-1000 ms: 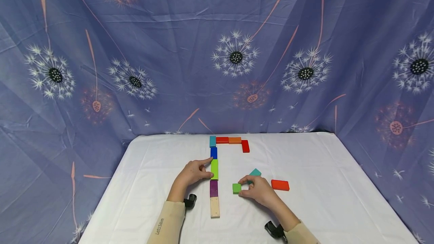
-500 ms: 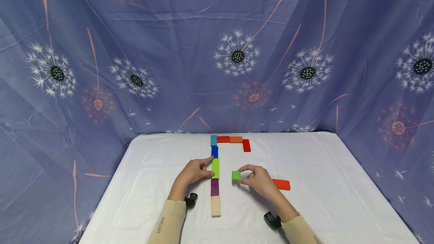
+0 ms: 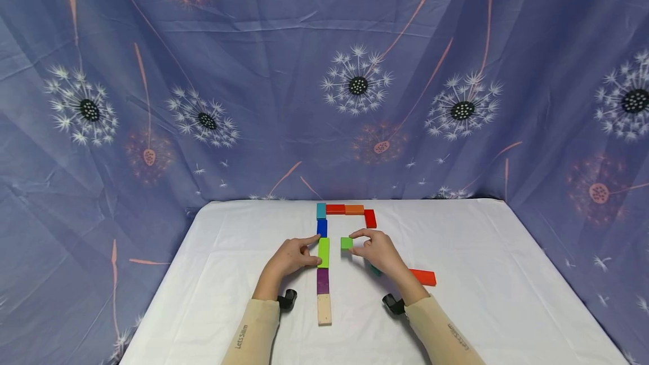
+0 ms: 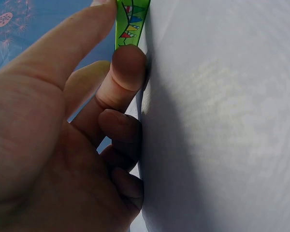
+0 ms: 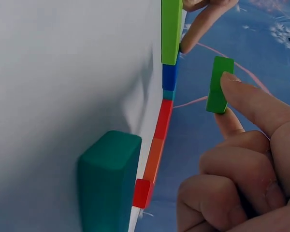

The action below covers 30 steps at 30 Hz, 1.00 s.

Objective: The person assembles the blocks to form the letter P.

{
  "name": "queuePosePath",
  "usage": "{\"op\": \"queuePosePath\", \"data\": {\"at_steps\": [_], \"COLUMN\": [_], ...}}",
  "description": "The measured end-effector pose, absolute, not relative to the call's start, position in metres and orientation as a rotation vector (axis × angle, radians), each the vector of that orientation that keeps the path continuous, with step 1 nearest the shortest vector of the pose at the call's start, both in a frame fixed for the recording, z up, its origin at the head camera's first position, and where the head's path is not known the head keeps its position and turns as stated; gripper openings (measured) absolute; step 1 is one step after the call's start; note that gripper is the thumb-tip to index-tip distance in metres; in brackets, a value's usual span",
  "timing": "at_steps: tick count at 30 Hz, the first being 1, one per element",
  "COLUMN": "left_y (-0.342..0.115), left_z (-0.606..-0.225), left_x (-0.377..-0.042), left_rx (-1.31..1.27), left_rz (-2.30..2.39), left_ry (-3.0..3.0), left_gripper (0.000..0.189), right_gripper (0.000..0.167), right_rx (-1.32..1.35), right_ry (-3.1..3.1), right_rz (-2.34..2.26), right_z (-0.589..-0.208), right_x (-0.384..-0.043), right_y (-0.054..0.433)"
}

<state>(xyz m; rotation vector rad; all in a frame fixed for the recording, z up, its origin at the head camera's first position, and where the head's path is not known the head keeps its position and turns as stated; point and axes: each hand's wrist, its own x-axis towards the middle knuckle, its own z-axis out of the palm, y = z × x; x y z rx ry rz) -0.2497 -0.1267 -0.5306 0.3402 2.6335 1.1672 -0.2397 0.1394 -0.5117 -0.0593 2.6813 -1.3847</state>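
A line of wooden blocks runs toward me down the table. My left hand (image 3: 289, 256) holds the lime green block (image 3: 324, 253) between index finger and thumb, from its left side; colourful bunting is printed on its face in the left wrist view. In the air right of that block, my right hand (image 3: 379, 251) pinches a small green block (image 3: 346, 243) between thumb and index finger. The right wrist view shows this green block (image 5: 220, 84) upright against the curtain. A blue block (image 3: 321, 228) adjoins the lime one's far end, a purple block (image 3: 323, 281) its near end.
Beyond lie a light blue block (image 3: 321, 210), a red block (image 3: 335, 209), an orange block (image 3: 354, 210) and an angled red block (image 3: 370, 218). A plain wood block (image 3: 324, 310) ends the line. A teal block (image 5: 108, 183) stands under my right hand; a red block (image 3: 423, 277) lies right.
My right hand has lifted the small green block and carried it forward and left, passing over the teal block. My left hand stays at the lime green block.
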Motion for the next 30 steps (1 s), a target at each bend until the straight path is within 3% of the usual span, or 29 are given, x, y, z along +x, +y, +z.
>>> {"op": "queuePosePath", "data": {"at_steps": [13, 30], "left_y": [-0.128, -0.128], "left_z": [-0.530, -0.531], "left_x": [-0.250, -0.250], "left_rx": [0.353, 0.340], "left_rz": [1.173, 1.180], "left_ry": [2.615, 2.622], "left_gripper": [0.072, 0.073], "right_gripper": [0.028, 0.030], "right_rx": [-0.022, -0.007], "right_ry": [2.727, 2.743], "right_rz": [-1.226, -1.192], "right_z": [-0.532, -0.540], "right_x": [-0.280, -0.290], "right_y": [0.118, 0.103]}}
